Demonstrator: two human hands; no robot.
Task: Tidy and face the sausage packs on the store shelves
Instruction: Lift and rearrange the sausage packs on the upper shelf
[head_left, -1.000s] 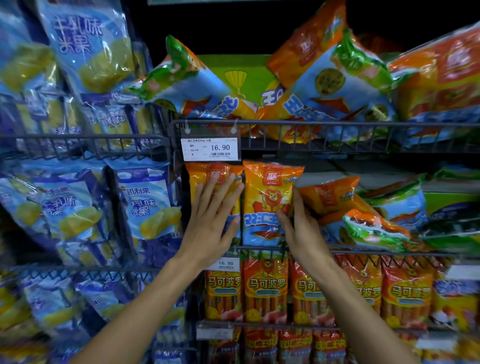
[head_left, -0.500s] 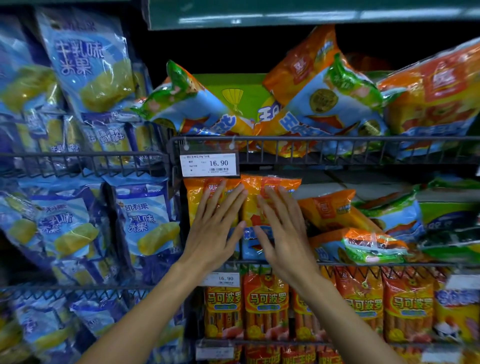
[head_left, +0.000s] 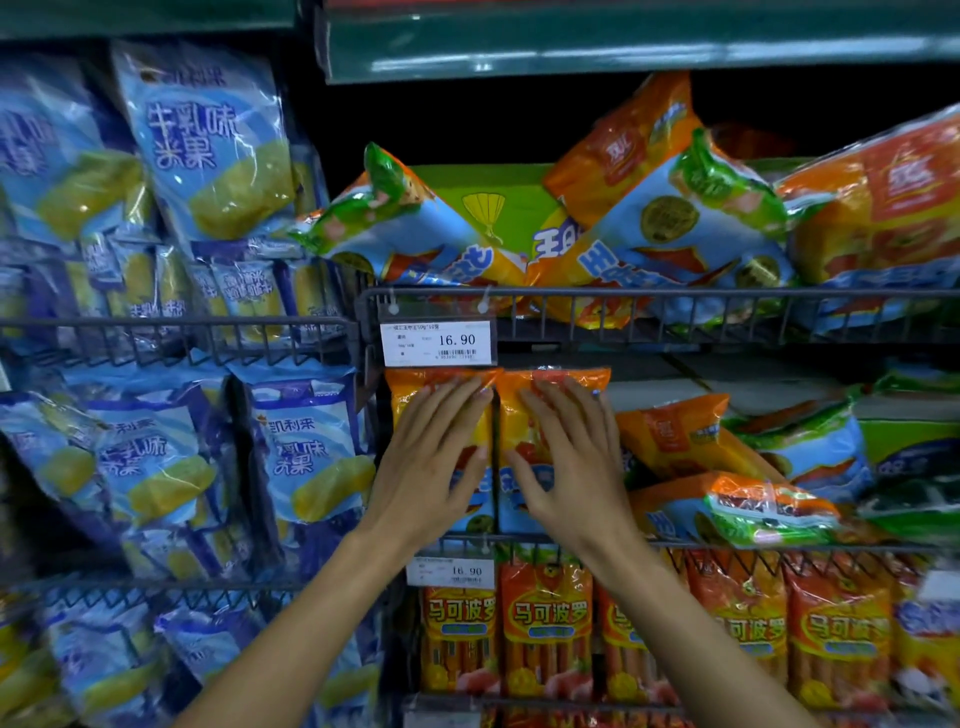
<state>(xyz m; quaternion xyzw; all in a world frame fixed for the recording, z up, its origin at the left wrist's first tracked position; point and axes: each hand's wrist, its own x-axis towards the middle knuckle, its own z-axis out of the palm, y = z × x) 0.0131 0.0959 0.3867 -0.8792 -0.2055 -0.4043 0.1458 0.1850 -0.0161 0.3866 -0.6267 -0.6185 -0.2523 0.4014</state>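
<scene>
The left hand (head_left: 434, 457) and right hand (head_left: 569, 460) press flat, fingers spread, on two upright sausage packs (head_left: 550, 382) standing side by side under them.

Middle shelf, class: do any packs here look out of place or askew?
Yes. Right of the two upright packs under the hands, several orange and blue sausage packs lie tipped over in a loose heap, not faced. On the top shelf, packs also lean at angles against each other.
</scene>
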